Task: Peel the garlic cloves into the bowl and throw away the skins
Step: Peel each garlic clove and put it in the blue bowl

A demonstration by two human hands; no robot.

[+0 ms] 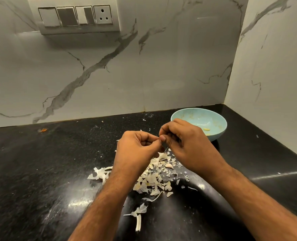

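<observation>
My left hand (139,145) and my right hand (182,138) meet above the black counter, fingertips together, pinching a small garlic clove that the fingers almost hide. A thin strand of skin hangs below the thumbs. Under the hands lies a heap of pale garlic skins (153,178), with one unpeeled clove (169,165) among them. The light blue bowl (219,119) stands just behind my right hand; a peeled clove (207,129) lies inside it.
Loose skins (139,213) lie nearer me and another clump (100,173) to the left. The black counter (40,162) ends at marble walls behind and to the right. A switch panel (74,14) is mounted on the back wall. An orange speck (43,130) lies far left.
</observation>
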